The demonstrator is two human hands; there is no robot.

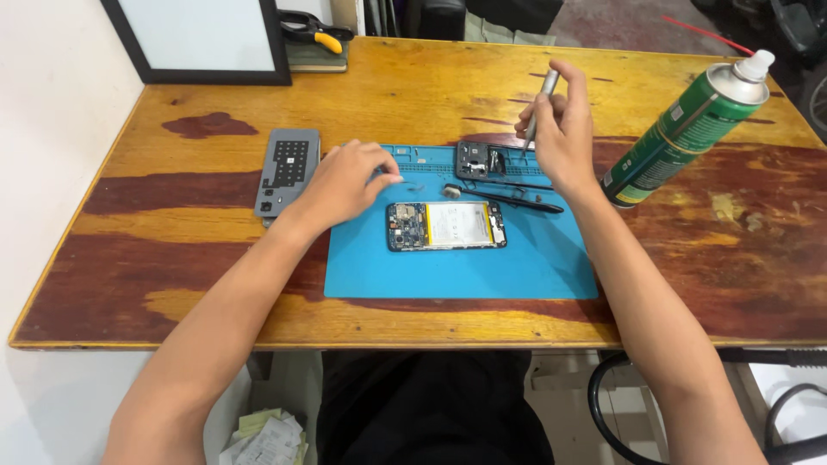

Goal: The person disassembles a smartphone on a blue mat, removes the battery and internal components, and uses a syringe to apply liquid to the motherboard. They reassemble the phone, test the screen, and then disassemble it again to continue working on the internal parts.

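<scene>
The opened phone (445,226) lies flat near the middle of the blue mat (370,271), with its back off, so the pale battery and the small dark board at its left end show. Just above it lie a thin black tool (517,202) and a tiny round part (451,191), and a small dark cover piece (475,159) rests at the top edge of the mat.

The left hand (345,179) sits on the mat's top left corner, with its fingers curled and the tips pressed close, as if pinching something very small; what it is cannot be seen. The right hand (562,129) is shut around a thin silver screwdriver (541,108), which stands upright with its tip down near the cover piece.

To work well here, I think the tiny bits should stay on the mat so they do not roll away, and the screwdriver should be kept straight up.

A grey phone back (288,170) lies on the wooden bench (388,95) left of the mat. A green spray can (689,125) leans at the right.
</scene>
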